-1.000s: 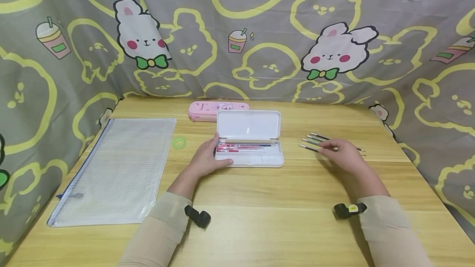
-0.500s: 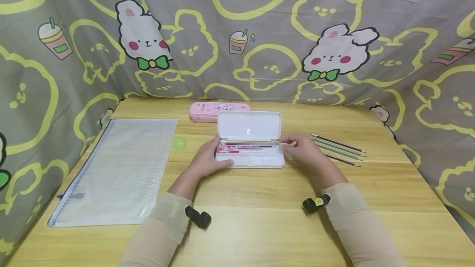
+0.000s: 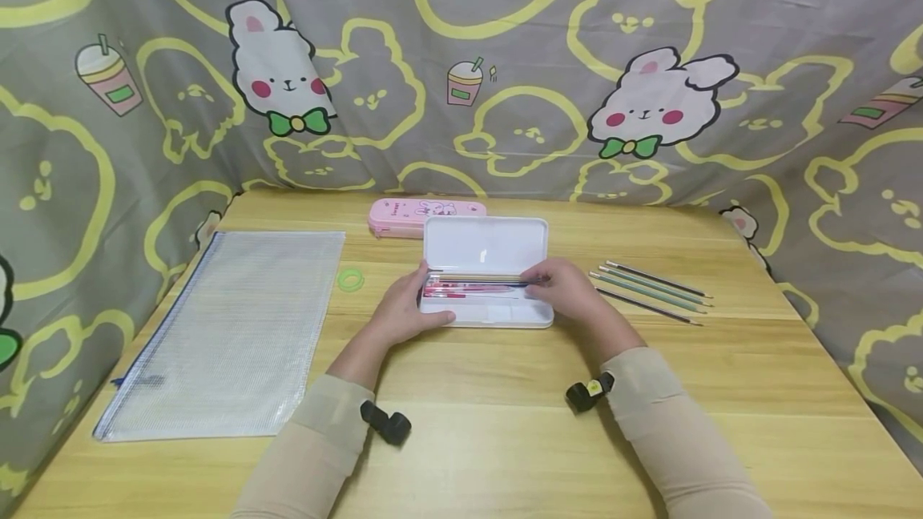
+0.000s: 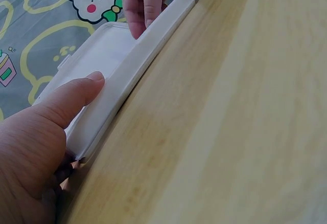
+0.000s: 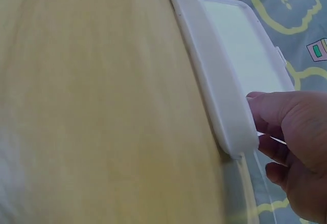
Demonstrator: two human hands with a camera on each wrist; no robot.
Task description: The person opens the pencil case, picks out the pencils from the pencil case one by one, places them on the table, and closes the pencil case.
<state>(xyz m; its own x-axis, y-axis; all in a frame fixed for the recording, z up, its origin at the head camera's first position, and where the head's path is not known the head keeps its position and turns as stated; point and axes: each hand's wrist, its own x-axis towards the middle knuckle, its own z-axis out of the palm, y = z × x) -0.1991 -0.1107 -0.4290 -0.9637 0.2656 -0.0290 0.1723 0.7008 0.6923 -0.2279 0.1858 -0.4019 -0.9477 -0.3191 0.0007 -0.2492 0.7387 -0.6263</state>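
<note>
A white pencil case (image 3: 485,245) lies on the table with its lid raised. Inside are several pencils (image 3: 476,278) and red-and-clear pens (image 3: 461,289), lying lengthwise toward the back. My left hand (image 3: 404,309) grips the case's left end, thumb over the front rim and fingers behind. My right hand (image 3: 566,288) reaches into the right end of the case, its thumb and index finger pinching the end of a pencil; in the right wrist view the case wall hides those fingertips. Several pencils (image 3: 652,288), black and green, lie side by side on the table right of that hand.
A pink bunny-print pencil case (image 3: 404,216) sits behind the white one. To the left are a green ring-shaped roll (image 3: 350,279) and a clear mesh zip pouch (image 3: 231,335). A printed grey curtain (image 3: 534,38) encloses the back and sides of the wooden table (image 3: 490,439).
My right hand has left the pencils on the table and moved left into the white case's right end. The left hand stays on the case.
</note>
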